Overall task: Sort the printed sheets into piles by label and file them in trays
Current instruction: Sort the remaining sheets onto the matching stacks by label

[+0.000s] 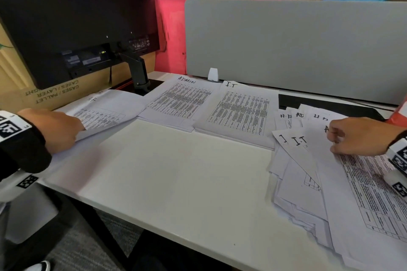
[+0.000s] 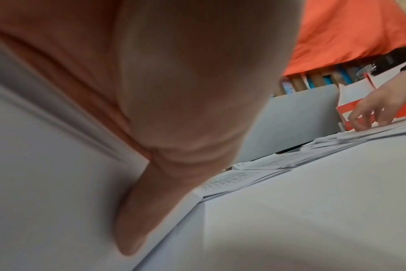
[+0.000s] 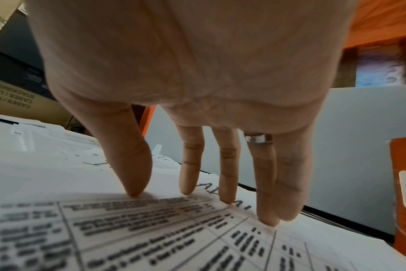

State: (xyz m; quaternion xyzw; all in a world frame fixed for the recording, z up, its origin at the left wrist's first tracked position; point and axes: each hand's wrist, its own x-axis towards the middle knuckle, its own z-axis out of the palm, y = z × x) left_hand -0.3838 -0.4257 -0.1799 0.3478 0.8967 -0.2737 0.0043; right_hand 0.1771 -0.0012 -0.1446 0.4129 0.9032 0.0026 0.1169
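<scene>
Two sorted piles lie at the back of the white desk (image 1: 176, 171): one labelled ADMIN (image 1: 176, 103), one labelled I.T (image 1: 240, 112). A third pile sits far left; my left hand (image 1: 77, 133) grips the near edge of its top sheet (image 1: 103, 110), thumb (image 2: 151, 183) on top of the paper (image 2: 46, 183). At the right lies a loose heap of unsorted sheets (image 1: 308, 182) marked H.R, I.T and ADMIN. My right hand (image 1: 333, 141) rests its straight fingertips (image 3: 227, 198) and thumb on the top sheet (image 3: 151, 238), partly covering its label.
A black monitor (image 1: 77, 24) on a stand (image 1: 139, 75) and a cardboard box (image 1: 55, 94) stand at the back left. A grey divider (image 1: 297, 46) runs along the back. An orange tray (image 3: 403, 192) sits at the far right. The desk's front edge is near.
</scene>
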